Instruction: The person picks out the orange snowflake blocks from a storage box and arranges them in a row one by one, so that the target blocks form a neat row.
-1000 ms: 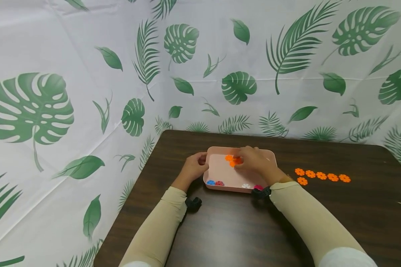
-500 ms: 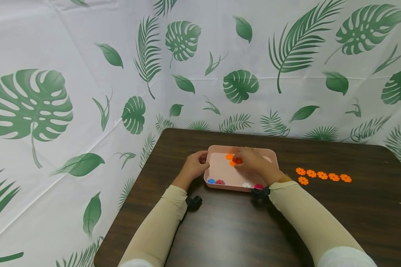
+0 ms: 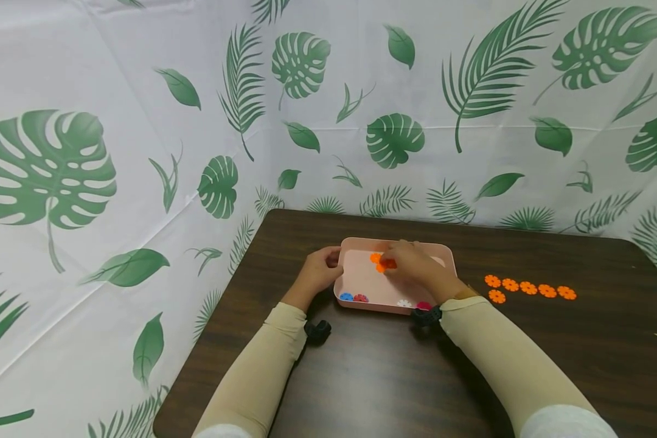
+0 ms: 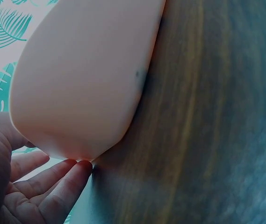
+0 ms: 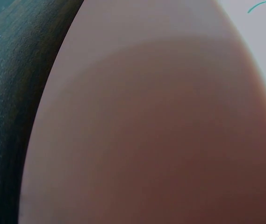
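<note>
A shallow pink tray point(image 3: 367, 283) sits on the dark wooden table. At its left end, my left hand point(image 3: 314, 274) holds the rim. In the left wrist view the fingertips point(image 4: 83, 167) touch the end wall while the thumb is partly behind the tray. My right hand point(image 3: 416, 264) reaches inside the tray. Its thumb and fingers are curled about an orange flower-shaped disc point(image 3: 391, 263), partly covered by them. Another orange flower-shaped disc point(image 3: 375, 258) lies just left of the fingertips. The right wrist view is filled with pink tray wall point(image 5: 147, 116); no fingers show there.
Along the tray's near side lie a blue disc point(image 3: 346, 297), a red disc point(image 3: 361, 298), a white disc point(image 3: 404, 303) and a crimson disc point(image 3: 424, 306). Several orange discs point(image 3: 528, 288) form a row right of the tray, with one below. A leaf-print cloth point(image 3: 339, 152) hangs behind.
The head view has shifted slightly. Both hands stay at the tray, with the right fingertips moving only a little over the orange discs.
</note>
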Motion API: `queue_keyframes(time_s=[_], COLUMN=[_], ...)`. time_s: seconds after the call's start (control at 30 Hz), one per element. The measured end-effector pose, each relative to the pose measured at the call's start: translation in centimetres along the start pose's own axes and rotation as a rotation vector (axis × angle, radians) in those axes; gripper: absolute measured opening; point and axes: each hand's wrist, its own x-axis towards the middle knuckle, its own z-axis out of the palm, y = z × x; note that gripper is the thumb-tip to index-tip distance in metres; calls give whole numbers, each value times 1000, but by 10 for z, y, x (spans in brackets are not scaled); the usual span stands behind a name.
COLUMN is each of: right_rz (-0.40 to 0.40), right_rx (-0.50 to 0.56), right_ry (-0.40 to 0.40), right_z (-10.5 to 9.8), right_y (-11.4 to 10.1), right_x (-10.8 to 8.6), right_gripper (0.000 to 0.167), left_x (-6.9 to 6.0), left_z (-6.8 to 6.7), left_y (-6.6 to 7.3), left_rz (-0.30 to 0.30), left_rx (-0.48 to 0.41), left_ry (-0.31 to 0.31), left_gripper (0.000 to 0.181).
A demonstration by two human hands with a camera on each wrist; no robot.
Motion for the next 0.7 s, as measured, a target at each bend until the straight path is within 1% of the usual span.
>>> queue_keyframes(time_s=[0.2,0.37,0.47,0.5,0.6,0.63,0.7], right_rz=[21,-10,-13,-8,42,46,79], right_rx=[6,-30,-22,-8,112,131,193], right_ry=[10,4,6,5,-12,-19,-39], right_z=[-4,-6,-7,-8,-11,-12,-13], right_y=[-3,-3,-3,-3,-6,-6,-8], right_x=[-1,-1,-2,-2,-4,-5,-7], right_gripper=[25,21,18,17,13,13,14], left_x=[1,2,3,3,3,3,3], left_z=[0,-1,-2,-2,-1,-1,-1], left_y=[-1,-1,-1,-1,0,0,0], left_rz=[-10,20,33,33,31,29,25], left_rx=[3,-12,-15,-16,-19,-21,-21], left_ry=[-6,-13,-15,-14,-14,-13,-11], left_gripper=[54,56,56,56,56,56,56])
